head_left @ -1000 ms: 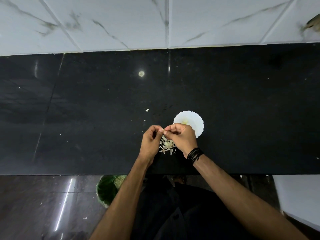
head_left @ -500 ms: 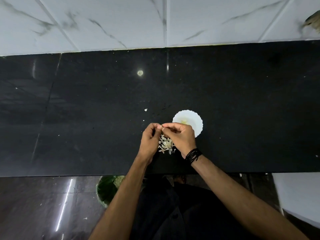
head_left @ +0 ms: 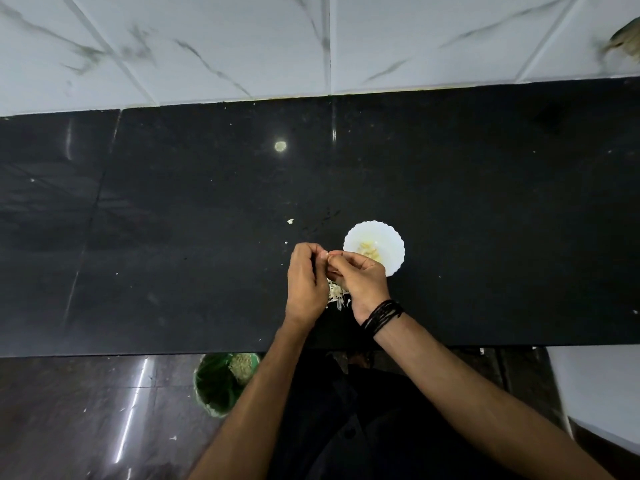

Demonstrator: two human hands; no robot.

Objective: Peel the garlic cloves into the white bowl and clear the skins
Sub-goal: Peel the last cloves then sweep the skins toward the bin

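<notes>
My one camera sits on my head, looking steeply down and forward at the black counter (wide-angle, edges bowed). It reaches from the tiled wall to the floor.

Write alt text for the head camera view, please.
Two bare hands, left hand and right hand, pinch a small garlic clove over a black stone counter, beside a scalloped white bowl and a pile of papery skins.

No text, label, brand, number or sign can be read anywhere here.
</notes>
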